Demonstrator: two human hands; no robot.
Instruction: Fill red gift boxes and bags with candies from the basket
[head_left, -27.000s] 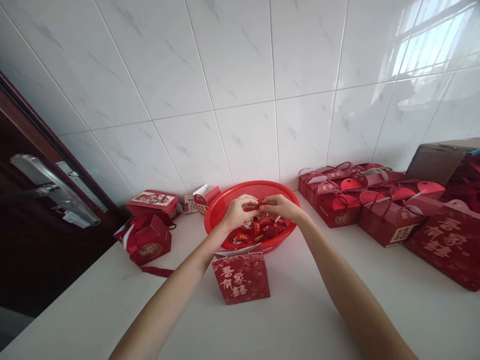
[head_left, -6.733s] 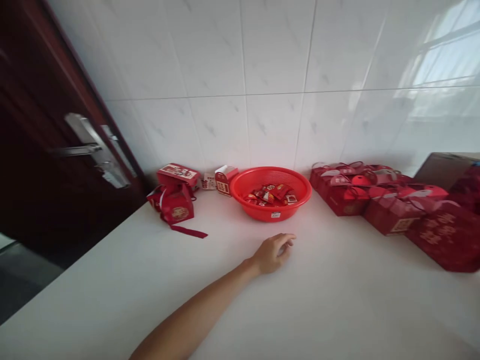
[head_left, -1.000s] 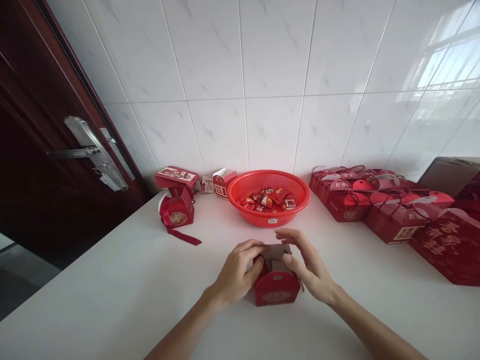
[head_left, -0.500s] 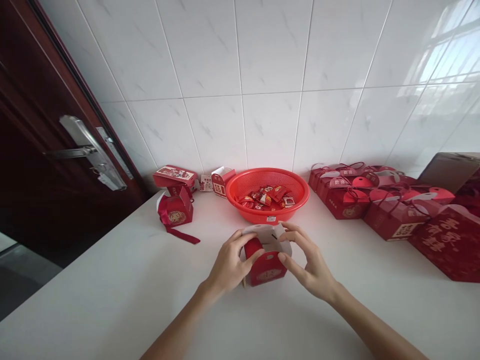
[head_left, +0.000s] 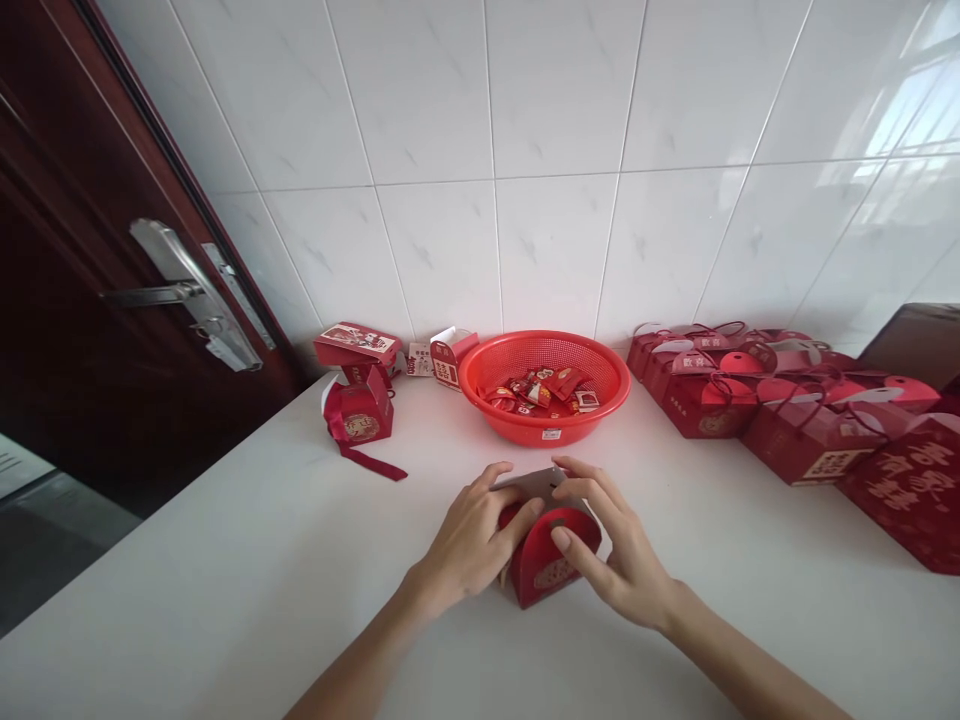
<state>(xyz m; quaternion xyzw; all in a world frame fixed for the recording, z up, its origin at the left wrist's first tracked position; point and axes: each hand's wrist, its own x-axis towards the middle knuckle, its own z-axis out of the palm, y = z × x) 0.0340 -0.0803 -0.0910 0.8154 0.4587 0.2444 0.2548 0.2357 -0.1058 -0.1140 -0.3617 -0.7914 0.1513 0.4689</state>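
A small red paper gift box point(head_left: 555, 575) stands on the white table between my hands, with gold print on its near face. Its red flaps are folded inward at the top, and a grey-white inner panel shows at the back. My left hand point(head_left: 472, 540) grips the left side, thumb on the red flaps and fingers round behind. On the right, my right hand point(head_left: 615, 545) has its thumb against the near flap and its fingers at the back panel. The inside of the box is mostly hidden.
A red plastic basket point(head_left: 544, 434) with several wrapped sweets stands behind the box. Several closed red gift boxes point(head_left: 705, 405) crowd the right, beside a large red bag point(head_left: 911, 480). At left are a ribboned box point(head_left: 364, 412) and another red box point(head_left: 360, 345). Tiled wall behind; door at left.
The box's top, open before, now has its red flaps folded inward under my hands. The box has turned slightly and come a little nearer. My view has shifted slightly.
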